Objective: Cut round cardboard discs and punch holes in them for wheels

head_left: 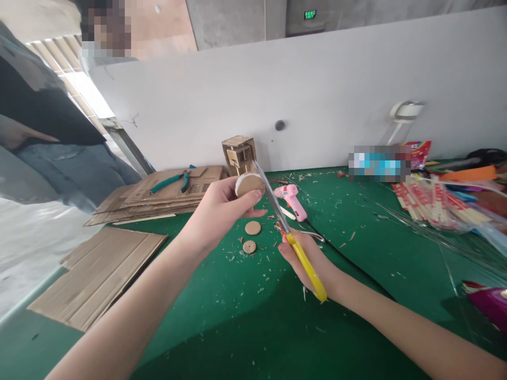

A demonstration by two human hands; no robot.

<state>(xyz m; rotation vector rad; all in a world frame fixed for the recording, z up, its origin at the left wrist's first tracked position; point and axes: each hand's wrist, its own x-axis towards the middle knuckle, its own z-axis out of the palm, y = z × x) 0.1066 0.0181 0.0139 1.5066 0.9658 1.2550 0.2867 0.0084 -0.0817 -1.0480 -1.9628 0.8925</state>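
Note:
Between thumb and fingers, my left hand (225, 203) pinches a round cardboard disc (249, 186) with a ragged whitish edge. My right hand (307, 258) is wrapped round the yellow handle of a pair of scissors (304, 258). The scissor blades point up and left, right beside the disc's right edge; whether they touch it I cannot tell. Below the left hand, a cardboard disc (252, 228) lies on the table, and nearer me is a smaller disc (249, 247) with a hole in its middle. A pink glue gun (292, 200) lies behind the scissors, its black cord running right.
Flat cardboard sheets (130, 198) are stacked at left with teal pliers (170, 183) on top; another cardboard piece (106, 274) lies nearer. A small cardboard structure (238, 153) stands against the white partition. Wrapped sticks (431, 203) lie right. Scraps dot the green table (222, 327). A person stands left.

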